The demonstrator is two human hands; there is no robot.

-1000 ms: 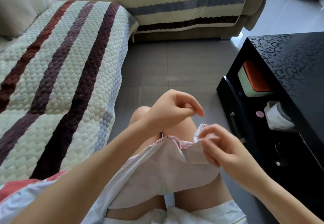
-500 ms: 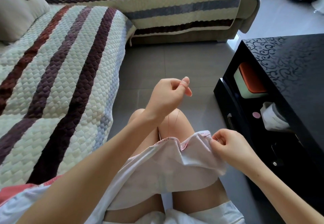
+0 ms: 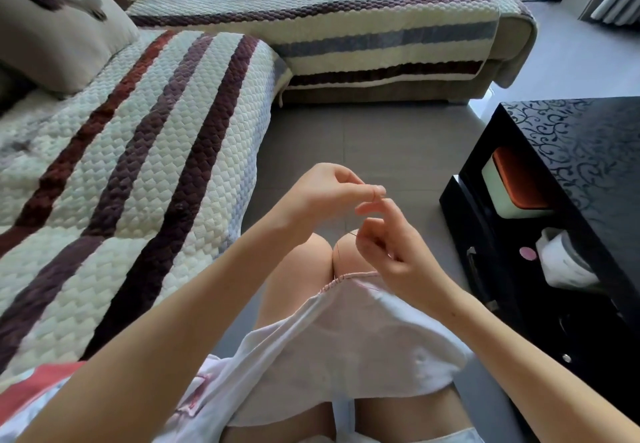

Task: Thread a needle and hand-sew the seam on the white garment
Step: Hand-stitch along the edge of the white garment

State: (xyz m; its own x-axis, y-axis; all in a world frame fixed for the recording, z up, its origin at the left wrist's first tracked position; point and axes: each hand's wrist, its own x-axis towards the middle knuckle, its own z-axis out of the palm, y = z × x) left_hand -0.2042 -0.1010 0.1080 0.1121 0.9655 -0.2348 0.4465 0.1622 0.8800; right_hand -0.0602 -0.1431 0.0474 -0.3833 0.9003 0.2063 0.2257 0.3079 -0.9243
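Observation:
The white garment (image 3: 349,335) lies over my knees, its pink-stitched seam (image 3: 346,277) along the far edge. My left hand (image 3: 329,196) is raised above the knees, thumb and forefinger pinched together on the thread; the needle is too small to make out. My right hand (image 3: 394,248) is just below and right of it, off the cloth, forefinger reaching up to the left fingertips. Its curled fingers pinch the dark thread (image 3: 341,245), which loops up from the seam.
A striped quilted sofa (image 3: 138,165) runs along my left and across the back. A black cabinet (image 3: 571,172) stands at my right, with an orange-topped box (image 3: 512,186) and a white roll (image 3: 561,262) on its shelf. Grey tiled floor (image 3: 363,137) lies between them.
My right hand let go of the garment's edge and rose to the thread beside the left fingertips. The left hand pulled the thread up from the seam. The camera tilted upward.

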